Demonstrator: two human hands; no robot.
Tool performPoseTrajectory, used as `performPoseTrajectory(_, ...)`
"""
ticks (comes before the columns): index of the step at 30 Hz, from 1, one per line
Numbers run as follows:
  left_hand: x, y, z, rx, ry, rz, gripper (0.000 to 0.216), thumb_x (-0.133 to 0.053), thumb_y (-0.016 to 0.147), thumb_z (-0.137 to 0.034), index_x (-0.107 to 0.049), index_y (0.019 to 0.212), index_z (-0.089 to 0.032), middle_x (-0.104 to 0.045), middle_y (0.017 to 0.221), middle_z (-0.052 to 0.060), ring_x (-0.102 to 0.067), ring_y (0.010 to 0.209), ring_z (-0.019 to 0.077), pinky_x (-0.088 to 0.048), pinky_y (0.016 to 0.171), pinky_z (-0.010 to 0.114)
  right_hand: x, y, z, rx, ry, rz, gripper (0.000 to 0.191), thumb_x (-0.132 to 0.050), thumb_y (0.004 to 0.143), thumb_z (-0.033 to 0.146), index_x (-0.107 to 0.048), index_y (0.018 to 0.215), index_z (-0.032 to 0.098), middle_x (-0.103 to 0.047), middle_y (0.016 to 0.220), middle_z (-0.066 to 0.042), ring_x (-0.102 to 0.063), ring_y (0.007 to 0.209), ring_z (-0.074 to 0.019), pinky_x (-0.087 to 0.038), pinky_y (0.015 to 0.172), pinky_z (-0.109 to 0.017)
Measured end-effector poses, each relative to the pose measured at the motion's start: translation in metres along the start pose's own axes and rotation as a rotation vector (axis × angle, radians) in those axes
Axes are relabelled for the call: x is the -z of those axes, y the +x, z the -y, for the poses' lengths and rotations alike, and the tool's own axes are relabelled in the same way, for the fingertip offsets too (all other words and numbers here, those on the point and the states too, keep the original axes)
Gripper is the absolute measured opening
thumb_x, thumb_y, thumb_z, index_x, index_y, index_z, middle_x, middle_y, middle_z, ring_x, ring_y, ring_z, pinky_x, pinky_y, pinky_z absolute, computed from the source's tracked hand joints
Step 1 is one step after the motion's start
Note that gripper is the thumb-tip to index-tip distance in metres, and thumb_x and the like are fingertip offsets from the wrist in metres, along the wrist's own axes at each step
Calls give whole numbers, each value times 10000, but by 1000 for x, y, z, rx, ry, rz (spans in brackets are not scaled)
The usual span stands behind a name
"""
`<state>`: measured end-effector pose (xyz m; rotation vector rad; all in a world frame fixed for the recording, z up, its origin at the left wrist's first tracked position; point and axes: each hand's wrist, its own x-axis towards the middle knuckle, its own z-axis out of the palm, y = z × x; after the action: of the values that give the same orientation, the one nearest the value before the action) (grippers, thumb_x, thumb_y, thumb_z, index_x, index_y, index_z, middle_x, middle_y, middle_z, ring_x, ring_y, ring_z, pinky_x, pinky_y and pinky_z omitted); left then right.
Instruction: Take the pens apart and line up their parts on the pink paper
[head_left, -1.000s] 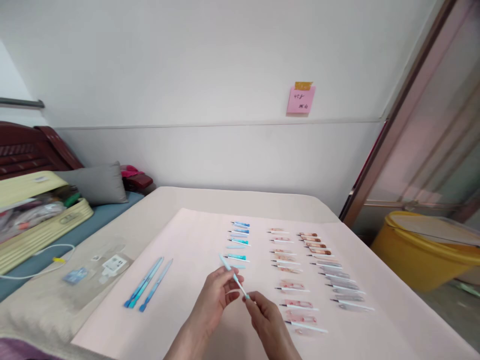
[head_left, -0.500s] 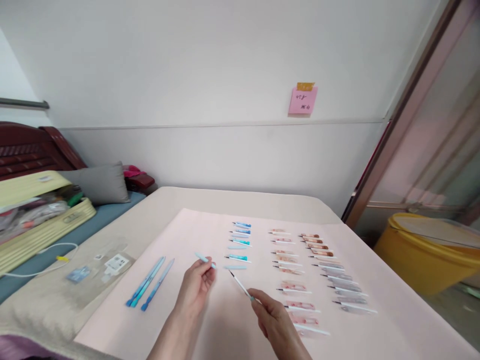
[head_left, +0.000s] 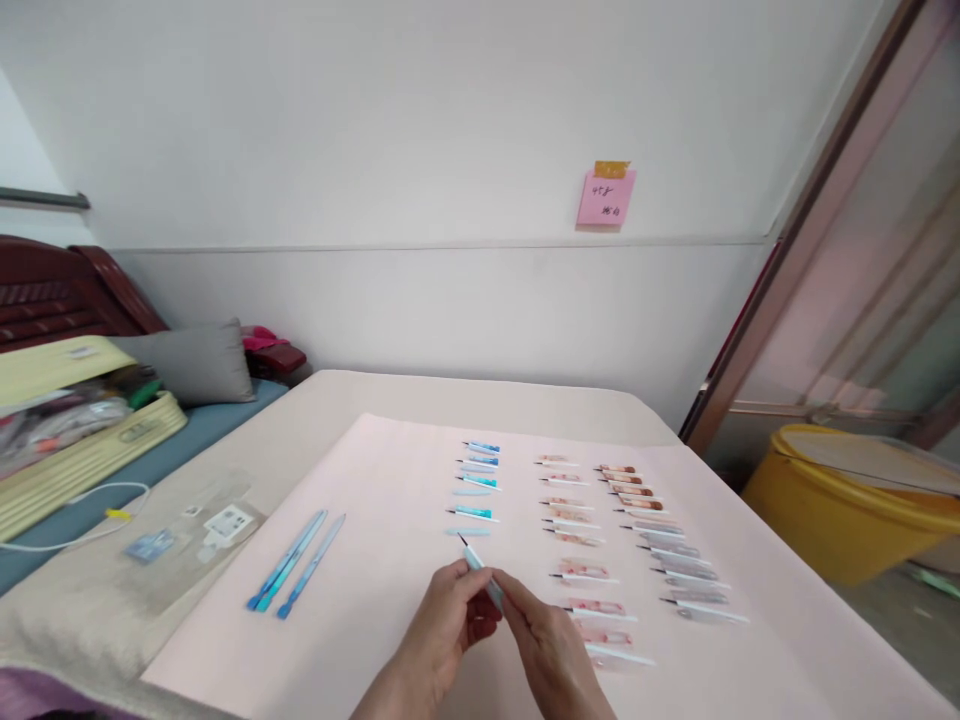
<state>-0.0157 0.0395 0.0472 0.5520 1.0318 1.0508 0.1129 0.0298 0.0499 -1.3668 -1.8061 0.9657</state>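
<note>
My left hand (head_left: 450, 612) is closed around a light blue pen barrel (head_left: 473, 558), held tilted above the pink sheet. A dark pointed tip, apparently of the white pen refill, sticks out of the barrel's far end. My right hand (head_left: 546, 632) touches the left and pinches the near end, where fingers hide most of the refill. Just beyond lies a column of blue and teal pen parts (head_left: 474, 512), with dark-tipped white refills and pale blue barrels (head_left: 468, 532) among them. Off to the left lie several blue pens (head_left: 296, 560), looking whole.
Columns of pink pen parts (head_left: 600, 607), brown ones (head_left: 631, 491) and grey ones (head_left: 690, 571) lie to the right on the pink sheet (head_left: 390, 455). Clear plastic bags (head_left: 225, 525) rest on the left. A yellow bin (head_left: 817, 500) stands beyond the right edge.
My hands have come together. The pale blue barrel in the left hand has moved right and now surrounds the refill that the right hand held apart, its dark tip showing.
</note>
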Motion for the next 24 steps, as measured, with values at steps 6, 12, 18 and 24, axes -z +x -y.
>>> performPoseTrajectory(6,7,7,-4,-83,-9,-111,140,-611,652,-267,-525,677,-159,-550,595,-2,-502,539,86,-372,514,196,-2,-2,-1,-28,33,10,270,-351,863,417,-549,936,249,-584,604,26,-515,534,-136,-343,519,-217)
performPoseTrajectory(12,26,14,-24,-151,-152,-299,153,-627,637,-259,-527,695,-159,-539,605,-6,-510,539,86,-386,508,194,-2,8,-11,-231,333,11,247,-431,804,399,-455,646,210,-397,412,75,-323,397,-88,-222,426,-215)
performPoseTrajectory(18,2,4,5,11,41,-23,123,-577,658,-262,-574,710,-151,-574,599,15,-506,524,88,-350,500,191,1,10,-3,-380,580,-132,225,-496,723,370,-452,586,197,-229,389,102,-171,370,-63,-84,418,-231)
performPoseTrajectory(24,-20,-2,29,-5,206,39,195,-552,692,-319,-614,782,-157,-569,597,19,-513,533,112,-342,509,221,-3,5,2,-347,636,-170,215,-534,672,384,-540,612,177,-452,495,40,-380,458,-102,-248,442,-230)
